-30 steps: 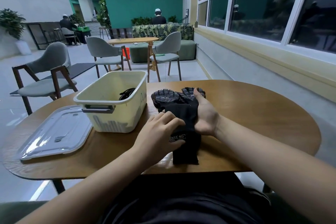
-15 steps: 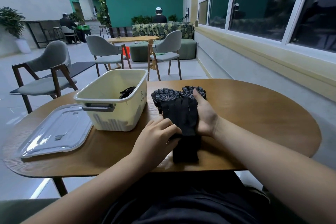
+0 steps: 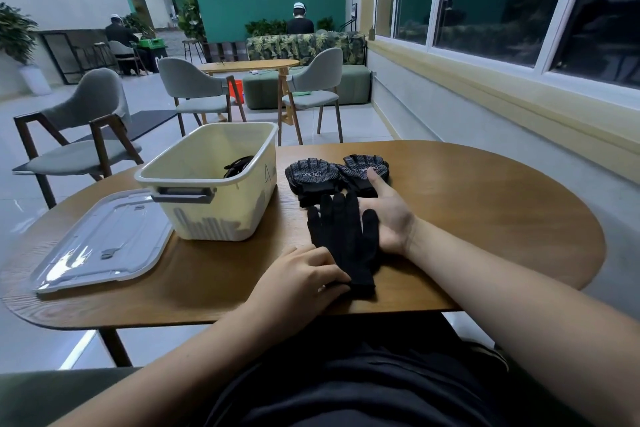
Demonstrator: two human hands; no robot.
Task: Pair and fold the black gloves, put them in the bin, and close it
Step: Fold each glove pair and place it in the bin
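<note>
Head camera first and only: wooden table (image 3: 485, 218) with rounded ends, seen from the seat at its near edge. One black glove (image 3: 341, 239) lies flat close to the near edge, palm side down, its fingers spread and pointing toward the far edge.

The left hand (image 3: 301, 279) sits at the glove's cuff, its fingers curled so that the tips pin and grasp the cuff against the wood. The right hand (image 3: 388, 215) lies against the glove's right side with the palm showing and relaxed. Its thumb is straight, and the tip touches the nearer of two folded patterned gloves. Its other fingers are hidden behind the black glove, so whether they hold anything cannot be told.

Those folded bundles, the left bundle (image 3: 313, 177) and the right bundle (image 3: 365, 168), sit side by side just beyond the flat glove's fingertips, touching each other.

A cream bin (image 3: 207, 211) with a grey handle stands left of the bundles, toward the table's middle, open at the top. Dark gloves (image 3: 237, 166) show inside it against the right wall. Its clear lid (image 3: 100, 246) lies flat near the table's left end, just beside the bin.

Grey chairs stand on the floor beyond the far edge.
</note>
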